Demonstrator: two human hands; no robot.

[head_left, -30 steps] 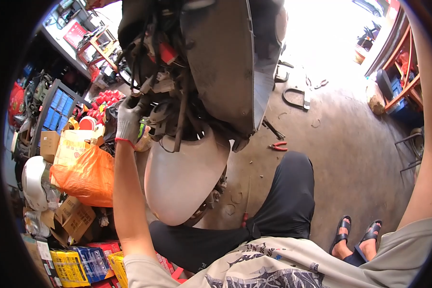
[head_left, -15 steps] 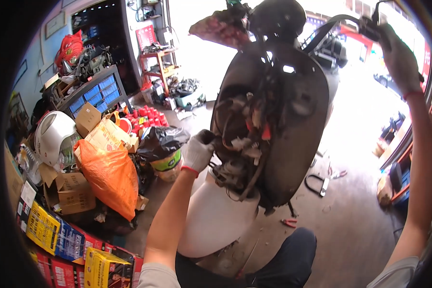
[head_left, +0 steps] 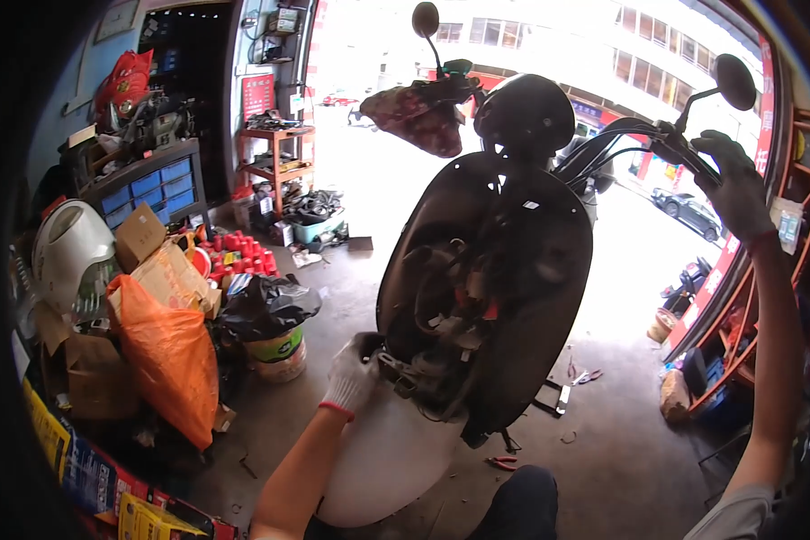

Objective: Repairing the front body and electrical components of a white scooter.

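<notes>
A scooter stands in front of me, the dark inner side of its front shield (head_left: 540, 288) facing me with wiring and metal parts exposed. My left hand (head_left: 353, 371), in a pale glove with dark fingertips, is closed at the shield's lower left edge beside a metal lock-like part (head_left: 403, 382); its fingers hide what they hold. My gloved right hand (head_left: 738, 193) is closed around the right handlebar grip (head_left: 698, 167), below a round mirror (head_left: 735, 81). The left handlebar wears a red patterned cover (head_left: 414, 117). Below the shield is a pale, smooth body panel (head_left: 391, 459).
Red-handled pliers (head_left: 502, 463) and a black U-shaped lock (head_left: 553, 397) lie on the floor. To the left are an orange bag (head_left: 166, 364), cardboard boxes (head_left: 141, 236), a white helmet (head_left: 74, 243) and a bucket (head_left: 277, 353) under black plastic. Shelving (head_left: 738, 360) lines the right side.
The view has tilted up, bringing both mirrors and the street into sight. The shield, handlebar and both my hands sit lower in the picture. Both hands stay by the same scooter parts.
</notes>
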